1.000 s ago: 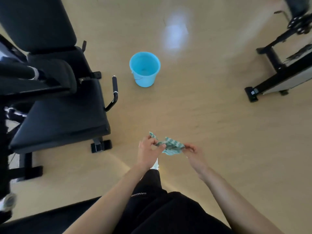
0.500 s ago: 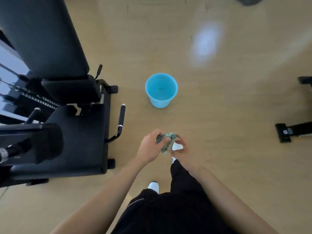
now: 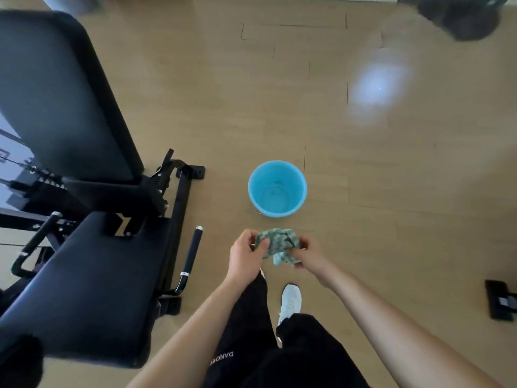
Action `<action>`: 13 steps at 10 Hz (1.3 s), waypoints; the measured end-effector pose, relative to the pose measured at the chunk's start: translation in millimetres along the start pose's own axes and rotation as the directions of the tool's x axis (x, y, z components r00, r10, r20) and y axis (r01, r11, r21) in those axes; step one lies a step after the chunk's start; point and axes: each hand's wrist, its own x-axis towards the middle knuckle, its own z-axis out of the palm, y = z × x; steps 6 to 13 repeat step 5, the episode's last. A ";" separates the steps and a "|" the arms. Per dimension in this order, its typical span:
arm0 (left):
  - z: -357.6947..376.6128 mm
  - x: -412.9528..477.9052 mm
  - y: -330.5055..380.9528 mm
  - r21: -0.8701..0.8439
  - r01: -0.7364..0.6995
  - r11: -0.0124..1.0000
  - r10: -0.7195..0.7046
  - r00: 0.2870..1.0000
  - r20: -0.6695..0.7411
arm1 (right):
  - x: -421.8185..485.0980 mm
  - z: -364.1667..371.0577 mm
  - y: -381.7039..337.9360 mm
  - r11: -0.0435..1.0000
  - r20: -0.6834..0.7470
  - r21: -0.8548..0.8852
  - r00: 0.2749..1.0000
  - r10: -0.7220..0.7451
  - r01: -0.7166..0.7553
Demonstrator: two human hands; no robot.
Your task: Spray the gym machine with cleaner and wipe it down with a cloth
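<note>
A green and white checked cloth is bunched up between both my hands, just in front of my legs. My left hand grips its left side and my right hand pinches its right side. The black gym machine fills the left of the view, with a padded seat, an upright backrest and a side handle. No spray bottle is in view.
A light blue bucket stands on the wooden floor just beyond my hands. The black foot of another machine sits at the right edge. A dark blurred object lies at the top right. My white shoe is below my hands.
I have stepped forward, so the bucket and the machine are nearer. The cloth, stretched out a second ago, is now crumpled between my two hands.
</note>
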 end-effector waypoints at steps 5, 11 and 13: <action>-45.2 181.1 14.5 0.089 0.154 0.984 -0.161 0.984 0.077 | 243.2 -35.5 -114.1 0.946 -0.158 -0.076 0.941 0.299 -0.314; -45.2 181.1 14.5 0.089 0.154 0.984 -0.161 0.984 0.077 | 243.2 -35.5 -114.1 0.946 -0.158 -0.076 0.941 0.299 -0.314; -45.2 181.1 14.5 0.089 0.154 0.984 -0.161 0.984 0.077 | 243.2 -35.5 -114.1 0.946 -0.158 -0.076 0.941 0.299 -0.314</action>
